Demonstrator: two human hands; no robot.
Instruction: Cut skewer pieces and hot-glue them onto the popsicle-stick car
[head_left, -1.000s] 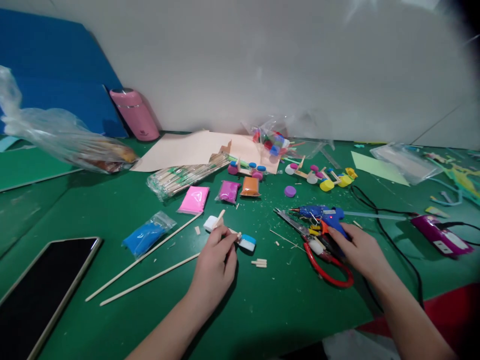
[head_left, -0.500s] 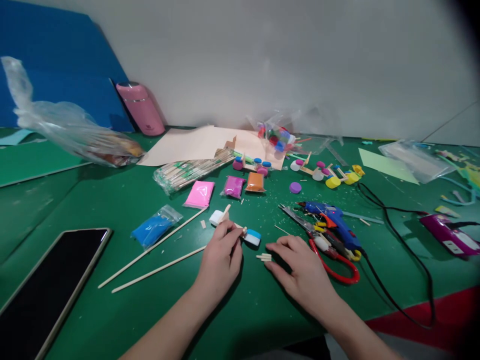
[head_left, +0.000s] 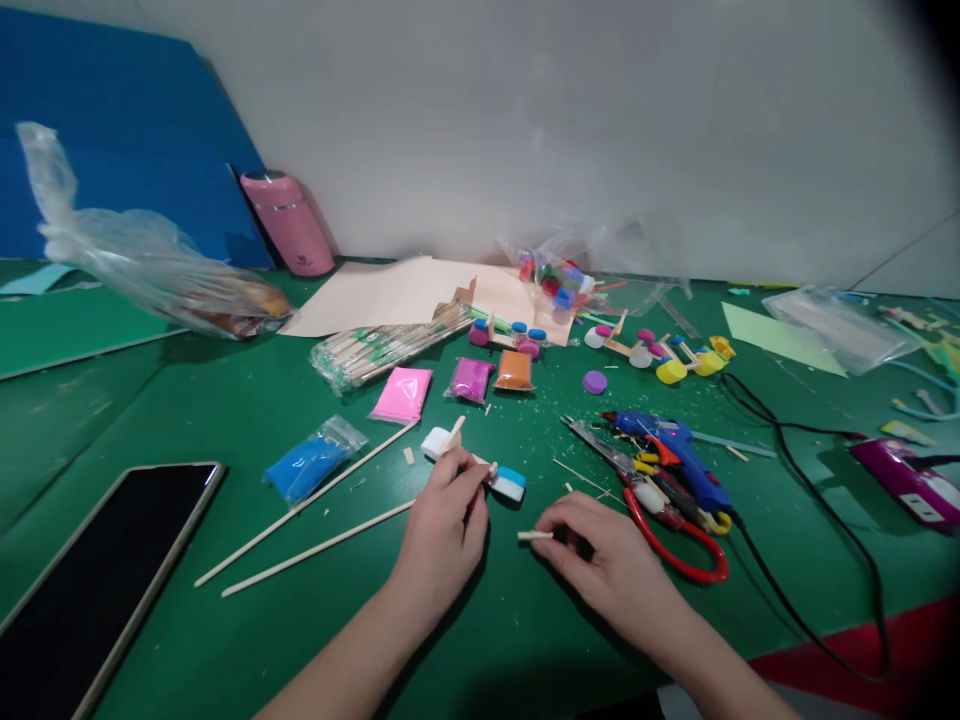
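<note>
A small wooden-stick model with a white cap [head_left: 436, 443] at one end and a blue-and-white cap [head_left: 508, 484] at the other lies near the middle of the table. My left hand [head_left: 448, 515] is closed on its wooden middle part, which the fingers partly cover. To the right, my right hand [head_left: 596, 545] pinches some short wooden pieces [head_left: 532, 536] between thumb and fingers, just above or on the green surface. Two long thin sticks, an upper one [head_left: 300, 508] and a lower one [head_left: 315, 549], lie left of my left hand.
Scissors [head_left: 705, 573] and a blue glue gun [head_left: 671, 440] with a black cable lie right of my right hand. A phone [head_left: 97, 560] is at the left. Clay packets, a stick bundle [head_left: 390, 345] and small capped models [head_left: 510, 335] stand further back.
My right hand has closed on the short wooden pieces and shifted slightly toward me. My left hand keeps its hold on the model. The whole view has shifted slightly.
</note>
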